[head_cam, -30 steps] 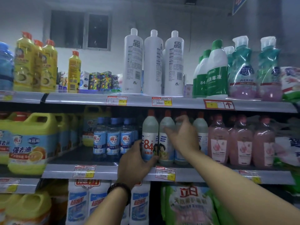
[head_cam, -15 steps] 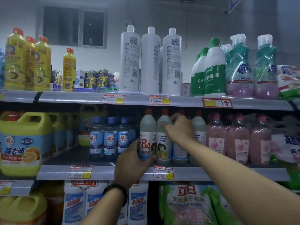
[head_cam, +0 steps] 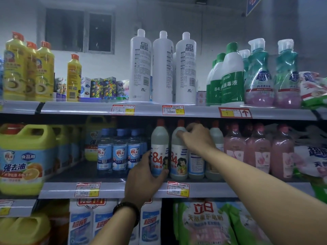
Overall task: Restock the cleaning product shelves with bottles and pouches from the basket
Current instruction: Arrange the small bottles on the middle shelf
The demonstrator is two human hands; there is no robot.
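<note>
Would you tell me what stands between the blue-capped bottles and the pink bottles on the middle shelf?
In the head view, a row of red-capped 84 disinfectant bottles stands there, with the left hand and right hand on them.

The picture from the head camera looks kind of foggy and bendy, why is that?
In the head view, a pale haze washes out the top shelf; the wide lens bows its edge; the yellow jug near the left border is smeared, while the 84 bottle by the left hand reads sharp.

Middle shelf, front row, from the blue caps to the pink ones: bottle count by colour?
Blue-capped bottles: 3
Grey bottles, red caps: 4 (one mostly behind the right hand)
Pink bottles: 3
Total: 10
</note>
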